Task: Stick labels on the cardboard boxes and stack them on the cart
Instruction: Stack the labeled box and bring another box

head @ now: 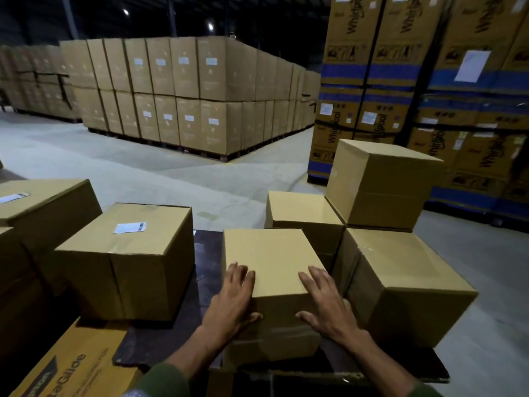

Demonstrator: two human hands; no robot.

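Observation:
A plain cardboard box [272,259] sits in front of me on a dark board [206,253]. My left hand [232,302] rests on its near left corner, fingers spread flat on top and thumb down the front face. My right hand [326,305] lies the same way on the near right corner. To the left stands a box with a white label [130,227] on its top [134,253]. Another labelled box [43,202] is at the far left. Three unlabelled boxes crowd the right: one low behind [300,210], one beside [400,279], and one stacked on top [380,181].
Pallets of tall brown cartons [186,96] fill the back of the warehouse. Blue-banded appliance cartons [429,81] rise at the right. A flat printed carton [74,365] lies at the lower left. Bare concrete floor [143,173] stretches between.

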